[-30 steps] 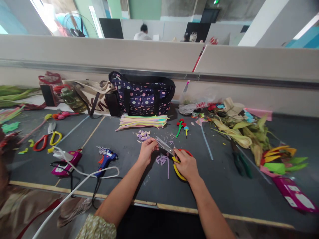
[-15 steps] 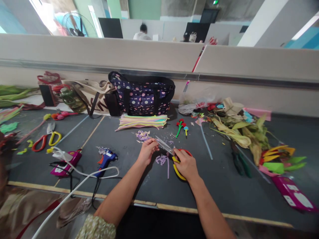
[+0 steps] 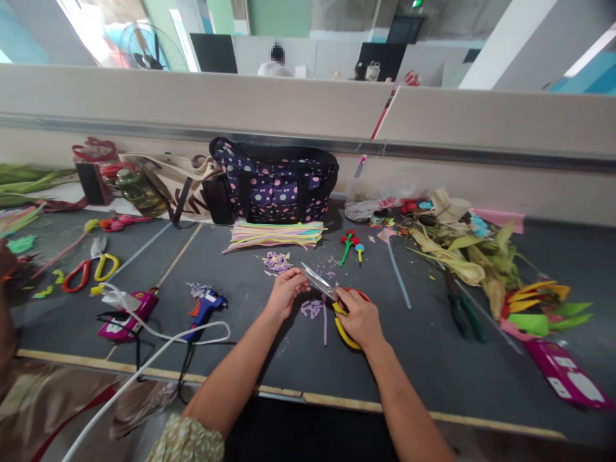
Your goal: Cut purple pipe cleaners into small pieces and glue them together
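Observation:
My right hand is closed round the red and yellow handles of a pair of scissors, whose blades point up and left. The blade tips reach my left hand, its fingers pinched together on something too small to make out. Beneath the blades lie short purple pieces and one longer purple strip. Just beyond my left hand is a pile of purple and cream scraps. A bundle of pastel strips lies farther back.
A patterned bag stands at the back. On the left are a blue glue gun, cables and other scissors. Green-handled pliers and dried husks lie right. A person sits at the left edge.
The scissor blades look slightly more closed, and the fingers of my left hand have shifted a little. The neighbouring person's hand at the left edge has moved slightly.

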Demonstrator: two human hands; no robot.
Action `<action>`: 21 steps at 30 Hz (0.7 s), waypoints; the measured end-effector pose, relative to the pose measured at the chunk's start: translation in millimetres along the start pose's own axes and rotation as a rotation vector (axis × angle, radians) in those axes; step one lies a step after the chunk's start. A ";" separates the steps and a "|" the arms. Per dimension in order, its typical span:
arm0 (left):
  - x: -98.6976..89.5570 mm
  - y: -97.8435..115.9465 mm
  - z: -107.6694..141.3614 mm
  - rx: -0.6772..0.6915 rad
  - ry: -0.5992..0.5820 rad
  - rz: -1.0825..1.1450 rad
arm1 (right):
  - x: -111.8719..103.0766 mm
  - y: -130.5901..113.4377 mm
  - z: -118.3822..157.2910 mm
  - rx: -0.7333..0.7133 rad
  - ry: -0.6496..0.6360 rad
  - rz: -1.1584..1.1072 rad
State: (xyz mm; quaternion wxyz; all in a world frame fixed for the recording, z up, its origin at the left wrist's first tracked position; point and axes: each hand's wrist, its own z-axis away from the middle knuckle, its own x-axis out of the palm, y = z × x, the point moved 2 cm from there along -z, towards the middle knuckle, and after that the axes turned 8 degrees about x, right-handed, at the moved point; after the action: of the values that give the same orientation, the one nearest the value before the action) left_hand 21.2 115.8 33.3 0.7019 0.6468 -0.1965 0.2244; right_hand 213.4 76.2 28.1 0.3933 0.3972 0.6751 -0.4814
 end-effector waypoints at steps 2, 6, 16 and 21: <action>0.1 0.0 -0.1 -0.002 -0.005 0.000 | -0.3 -0.1 -0.2 0.001 0.003 -0.002; -0.1 -0.1 -0.8 -0.004 -0.011 0.007 | -1.8 -1.5 -0.6 0.003 0.000 -0.012; -2.5 -3.4 -2.0 -0.035 -0.019 0.028 | -1.9 -2.5 0.2 0.014 -0.008 -0.032; -2.4 -2.8 -2.0 -0.048 -0.007 0.032 | -1.7 -3.1 0.8 0.018 -0.021 -0.032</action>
State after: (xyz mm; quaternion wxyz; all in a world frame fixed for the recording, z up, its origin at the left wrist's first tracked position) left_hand 20.9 117.4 29.5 0.7127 0.6275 -0.2145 0.2284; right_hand 211.4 74.4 30.6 0.3891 0.3847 0.6729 -0.4977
